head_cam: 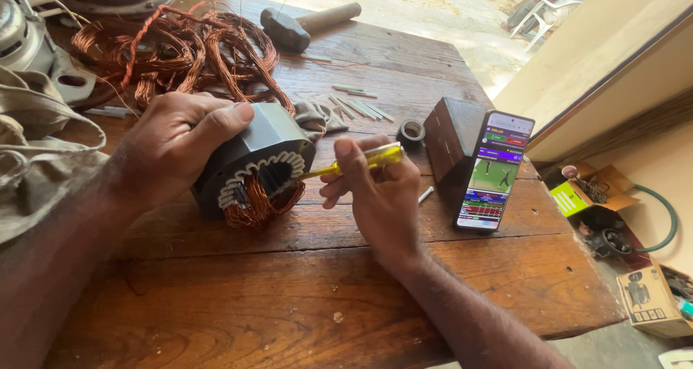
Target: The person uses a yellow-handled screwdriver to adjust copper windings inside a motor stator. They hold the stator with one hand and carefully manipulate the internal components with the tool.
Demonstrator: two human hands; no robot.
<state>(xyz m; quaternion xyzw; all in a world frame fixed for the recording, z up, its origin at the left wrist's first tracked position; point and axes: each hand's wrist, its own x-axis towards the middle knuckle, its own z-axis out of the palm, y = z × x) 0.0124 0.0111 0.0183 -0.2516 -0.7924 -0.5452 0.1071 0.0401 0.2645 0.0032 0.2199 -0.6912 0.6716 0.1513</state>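
Two hands work at a motor stator on a wooden table.

The left hand (pixel 177 142) wraps over the grey stator (pixel 253 163), holding it on its side on the table (pixel 303 297). The right hand (pixel 375 192) pinches a yellow-handled screwdriver (pixel 361 160), its tip in the copper windings (pixel 256 203) just below the left thumb. Beyond the right hand a phone (pixel 494 170) leans on a wooden block (pixel 451 134); loose copper wire (pixel 180 51) and a hammer (pixel 303 24) lie behind the left.
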